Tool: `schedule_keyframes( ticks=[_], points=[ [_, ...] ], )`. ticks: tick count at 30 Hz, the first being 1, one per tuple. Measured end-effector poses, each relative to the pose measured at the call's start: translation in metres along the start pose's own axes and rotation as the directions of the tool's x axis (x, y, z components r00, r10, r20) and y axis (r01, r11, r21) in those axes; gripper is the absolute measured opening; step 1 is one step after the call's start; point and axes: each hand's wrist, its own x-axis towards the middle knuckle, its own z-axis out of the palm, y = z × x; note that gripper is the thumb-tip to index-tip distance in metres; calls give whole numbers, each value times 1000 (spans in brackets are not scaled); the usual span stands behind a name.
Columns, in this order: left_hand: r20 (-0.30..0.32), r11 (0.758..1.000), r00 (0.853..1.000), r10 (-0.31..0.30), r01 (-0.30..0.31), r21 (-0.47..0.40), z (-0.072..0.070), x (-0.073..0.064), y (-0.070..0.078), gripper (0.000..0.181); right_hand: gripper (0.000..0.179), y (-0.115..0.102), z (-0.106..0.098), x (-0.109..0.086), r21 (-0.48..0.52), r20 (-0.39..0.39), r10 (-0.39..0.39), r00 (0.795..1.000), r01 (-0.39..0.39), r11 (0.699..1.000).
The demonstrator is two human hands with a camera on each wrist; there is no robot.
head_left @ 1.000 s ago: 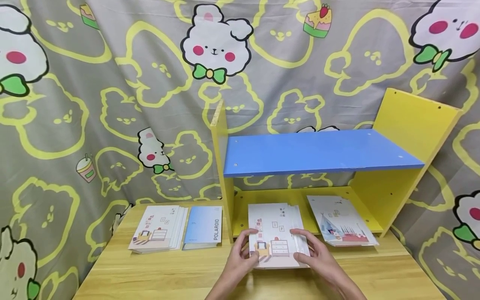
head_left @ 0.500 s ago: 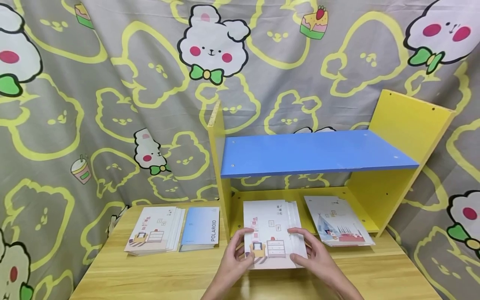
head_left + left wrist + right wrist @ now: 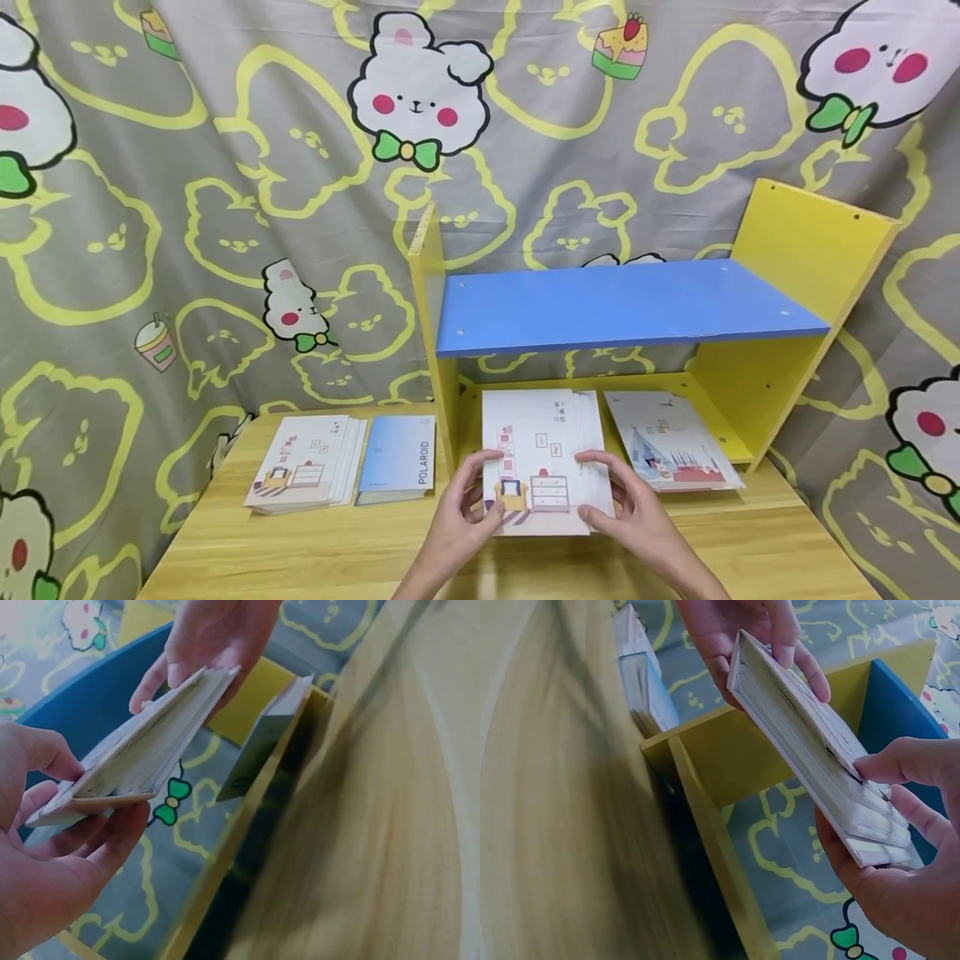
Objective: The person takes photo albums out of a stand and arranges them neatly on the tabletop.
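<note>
Between both hands, in front of the yellow-and-blue shelf [image 3: 630, 308], is a white photo album [image 3: 536, 417] with a printed chair and drawers on its cover. My left hand [image 3: 459, 517] grips its left edge, thumb on the cover and fingers underneath. My right hand [image 3: 637, 521] grips the right edge the same way. In both wrist views the album [image 3: 142, 742] is held clear of the wooden table, its layered page edges showing. The left wrist view shows the far hand [image 3: 221, 634] at the opposite side; the right wrist view shows thumb and fingers around the near end.
Left of the shelf lie a similar white album [image 3: 303, 458] and a blue one marked POLAROID [image 3: 397, 454]. A white album with a tent picture [image 3: 667, 442] rests on the shelf's yellow bottom board, jutting over its front. A patterned curtain [image 3: 300, 208] hangs behind the wooden table [image 3: 300, 550].
The held album has moved slightly away from me and up in the view, toward the shelf, with both hands keeping their grip. The head view has shifted a little to the right.
</note>
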Motion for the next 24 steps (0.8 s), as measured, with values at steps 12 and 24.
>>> schedule_keyframes(
  ticks=[12, 24],
  points=[
    [8, 1000, 1000, 30, -30, -4, -3, -2, 13, 66, 58, -13, 1, -1, 53, 7, -33, 999, 33, 998],
    [4, 999, 999, 52, -52, 2, -2, -6, 27, 66, 55, -20, 0, -4, 49, 12, -60, 998, 59, 997]
  ],
)
